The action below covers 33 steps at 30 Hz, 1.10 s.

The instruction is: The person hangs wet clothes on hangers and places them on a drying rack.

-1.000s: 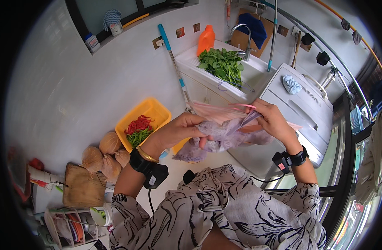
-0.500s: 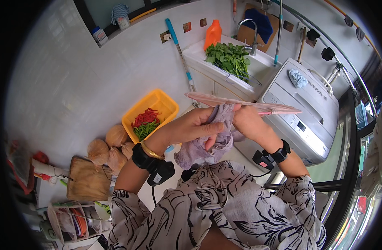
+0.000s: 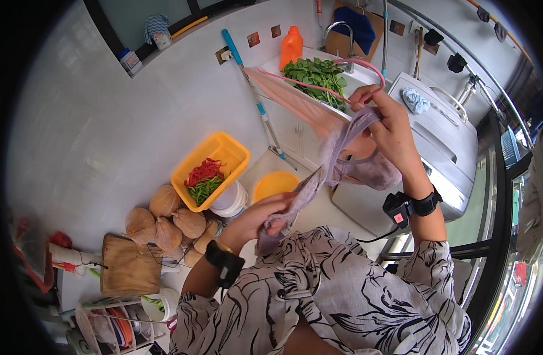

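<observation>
A lavender lace bra (image 3: 313, 189) is stretched on a slant between my two hands, one rounded cup (image 3: 378, 170) hanging below my right hand. My left hand (image 3: 265, 216), low and near my chest, is closed on its lower end. Higher and to the right, my right hand (image 3: 387, 121) pinches the other end together with a thin pink hanger (image 3: 381, 74), whose loop sticks up over the sink. Pale pink sheer cloth (image 3: 289, 103) trails from the hanger to the upper left, behind the bra.
Leafy greens (image 3: 316, 77) lie in the white sink (image 3: 366, 74), beside an orange bottle (image 3: 291, 47). A grey washing machine (image 3: 437, 136) stands at right. Left are a yellow basin (image 3: 236, 157) with red and green chillies, several gourds (image 3: 165, 201), a wooden board (image 3: 129, 266) and a mop pole (image 3: 242, 65).
My hands have moved apart: the right went up and right with the hanger, the left down toward my chest. The bra, bunched before, is now drawn out between them.
</observation>
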{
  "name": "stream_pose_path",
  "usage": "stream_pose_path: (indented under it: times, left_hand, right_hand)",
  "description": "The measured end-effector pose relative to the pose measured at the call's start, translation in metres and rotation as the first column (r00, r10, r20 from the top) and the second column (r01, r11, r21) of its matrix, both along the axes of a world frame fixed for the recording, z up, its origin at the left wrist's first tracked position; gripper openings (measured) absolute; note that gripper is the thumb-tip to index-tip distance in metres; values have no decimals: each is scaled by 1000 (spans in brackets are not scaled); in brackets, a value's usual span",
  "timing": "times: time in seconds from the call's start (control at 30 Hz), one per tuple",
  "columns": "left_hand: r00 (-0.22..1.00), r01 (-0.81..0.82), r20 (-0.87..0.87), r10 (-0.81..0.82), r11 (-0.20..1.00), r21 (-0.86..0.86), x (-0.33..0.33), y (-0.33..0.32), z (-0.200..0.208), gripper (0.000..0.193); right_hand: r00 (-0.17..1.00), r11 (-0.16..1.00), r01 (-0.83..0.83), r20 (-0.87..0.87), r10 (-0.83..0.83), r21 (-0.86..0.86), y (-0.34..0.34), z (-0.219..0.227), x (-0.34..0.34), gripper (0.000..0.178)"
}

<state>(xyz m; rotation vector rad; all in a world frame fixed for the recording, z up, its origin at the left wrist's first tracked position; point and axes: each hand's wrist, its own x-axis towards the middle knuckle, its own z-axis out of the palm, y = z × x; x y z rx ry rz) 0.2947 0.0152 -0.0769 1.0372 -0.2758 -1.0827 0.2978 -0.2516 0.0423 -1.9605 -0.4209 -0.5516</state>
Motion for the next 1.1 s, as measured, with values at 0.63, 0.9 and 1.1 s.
stream_pose_path:
  times: [0.63, 0.9, 1.1]
  left_hand:
    - [575, -302, 806, 141, 952, 48, 38, -42, -10, 43]
    - [917, -28, 360, 170, 930, -368, 24, -40, 70, 59]
    - [232, -458, 878, -418, 750, 478, 41, -18, 75, 45]
  right_hand:
    - [933, 956, 258, 293, -209, -141, -14, 10, -6, 32]
    - [907, 905, 389, 244, -343, -172, -35, -6, -9, 26]
    - [915, 918, 363, 245, -319, -162, -37, -13, -11, 23]
